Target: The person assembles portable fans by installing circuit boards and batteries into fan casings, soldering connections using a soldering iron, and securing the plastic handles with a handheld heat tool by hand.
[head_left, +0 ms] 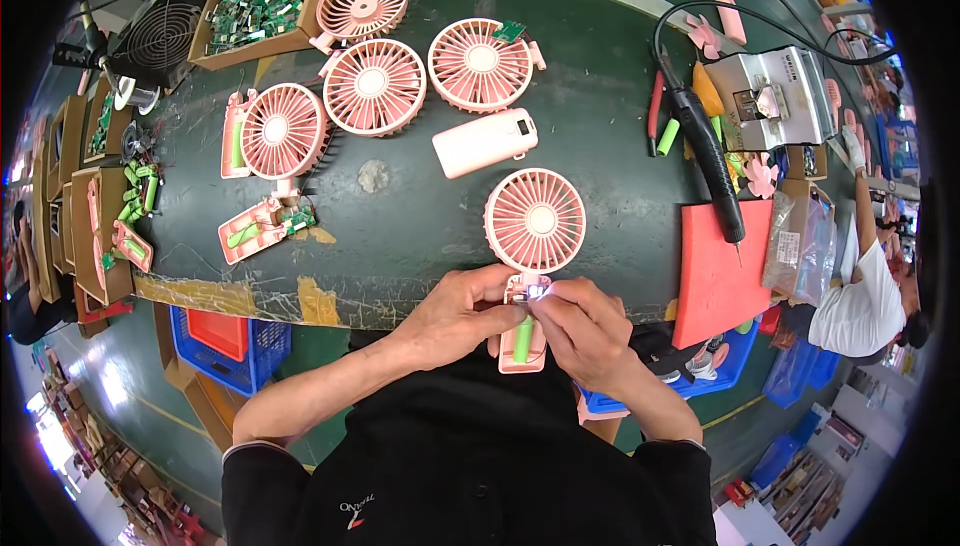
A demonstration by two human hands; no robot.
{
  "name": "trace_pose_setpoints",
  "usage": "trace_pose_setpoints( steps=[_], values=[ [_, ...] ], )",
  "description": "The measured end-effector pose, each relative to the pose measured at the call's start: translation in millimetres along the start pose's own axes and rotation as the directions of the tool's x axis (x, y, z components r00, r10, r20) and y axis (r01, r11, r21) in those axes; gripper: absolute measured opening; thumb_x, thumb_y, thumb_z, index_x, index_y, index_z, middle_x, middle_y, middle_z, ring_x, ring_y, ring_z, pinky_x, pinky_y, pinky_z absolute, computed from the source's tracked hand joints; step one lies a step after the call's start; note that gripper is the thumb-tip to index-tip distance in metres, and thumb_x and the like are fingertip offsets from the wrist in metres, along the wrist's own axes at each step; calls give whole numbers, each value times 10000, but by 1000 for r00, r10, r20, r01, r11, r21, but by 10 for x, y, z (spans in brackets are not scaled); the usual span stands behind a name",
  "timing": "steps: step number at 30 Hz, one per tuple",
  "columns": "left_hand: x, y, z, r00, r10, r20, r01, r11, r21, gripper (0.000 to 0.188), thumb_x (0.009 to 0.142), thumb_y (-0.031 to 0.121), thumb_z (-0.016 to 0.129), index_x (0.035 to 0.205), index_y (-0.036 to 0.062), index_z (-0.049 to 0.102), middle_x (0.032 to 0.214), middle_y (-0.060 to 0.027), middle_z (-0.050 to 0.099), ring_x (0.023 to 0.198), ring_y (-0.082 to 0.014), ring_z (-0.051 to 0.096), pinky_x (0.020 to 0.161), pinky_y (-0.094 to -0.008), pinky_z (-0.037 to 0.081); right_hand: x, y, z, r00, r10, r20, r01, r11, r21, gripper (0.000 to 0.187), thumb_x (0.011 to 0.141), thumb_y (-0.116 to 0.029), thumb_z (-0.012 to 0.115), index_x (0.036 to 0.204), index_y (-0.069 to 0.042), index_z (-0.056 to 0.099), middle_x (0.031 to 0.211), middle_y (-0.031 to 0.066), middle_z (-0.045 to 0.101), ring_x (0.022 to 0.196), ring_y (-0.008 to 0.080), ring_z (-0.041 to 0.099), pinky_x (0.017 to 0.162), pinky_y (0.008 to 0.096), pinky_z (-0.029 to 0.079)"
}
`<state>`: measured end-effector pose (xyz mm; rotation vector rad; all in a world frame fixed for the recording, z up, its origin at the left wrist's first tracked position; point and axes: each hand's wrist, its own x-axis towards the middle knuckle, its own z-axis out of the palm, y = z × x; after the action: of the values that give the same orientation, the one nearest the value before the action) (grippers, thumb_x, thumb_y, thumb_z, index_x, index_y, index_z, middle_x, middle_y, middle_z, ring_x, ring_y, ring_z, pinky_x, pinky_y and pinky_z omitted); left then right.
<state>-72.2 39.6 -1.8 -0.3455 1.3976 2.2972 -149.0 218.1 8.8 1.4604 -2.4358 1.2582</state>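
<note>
In front of me at the table's near edge is a pink handheld fan (535, 218) with its handle opened up. A green battery cell (523, 340) lies in the lower part of the handle. My left hand (452, 316) is closed round the handle's left side, thumb across it. The fingertips of my right hand (588, 332) pinch at a small circuit board (536, 289) near the fan's neck, which glows white; they partly hide it. Beyond the fan lies a pink handle cover (485, 143) with a dark window.
Several more pink fans (374, 86) lie at the back left, near a box of green circuit boards (262, 4). On the right are a black electric screwdriver (708, 161), a red foam pad (722, 271) and a metal fixture (775, 101). A co-worker (862, 286) is further right.
</note>
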Motion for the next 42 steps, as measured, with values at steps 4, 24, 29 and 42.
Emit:
trace_pose_setpoints(
  steps=[4,24,29,42],
  values=[
    [-4,6,2,1000,14,-18,-13,999,34,289,918,33,533,1203,-12,550,950,-47,668,767,-86,597,642,-258,487,-16,21,16,1000,17,5,-17,1000,8,227,676,38,762,881,-23,687,851,70,616,622,188,612,493,275,418],
    [15,67,-44,999,-33,4,32,997,73,266,876,12,497,1122,-23,592,884,-32,645,710,-86,553,609,-258,451,10,100,9,994,-84,69,84,996,3,217,683,25,744,894,-15,711,878,67,617,634,179,626,520,268,457],
    [1,57,-65,999,-24,29,26,998,-56,262,915,50,514,1143,-35,610,915,-57,664,718,-97,586,604,-254,473,123,80,-129,985,20,169,-48,986,159,189,722,37,719,905,-5,702,898,97,613,710,215,640,589,292,496],
    [25,25,-130,994,-92,53,101,979,-175,327,997,264,538,1116,-26,632,954,-77,679,746,-111,633,574,-243,508,281,119,-239,942,74,327,-146,968,204,154,765,27,708,912,-1,669,915,101,622,771,249,647,650,321,520]
  ],
)
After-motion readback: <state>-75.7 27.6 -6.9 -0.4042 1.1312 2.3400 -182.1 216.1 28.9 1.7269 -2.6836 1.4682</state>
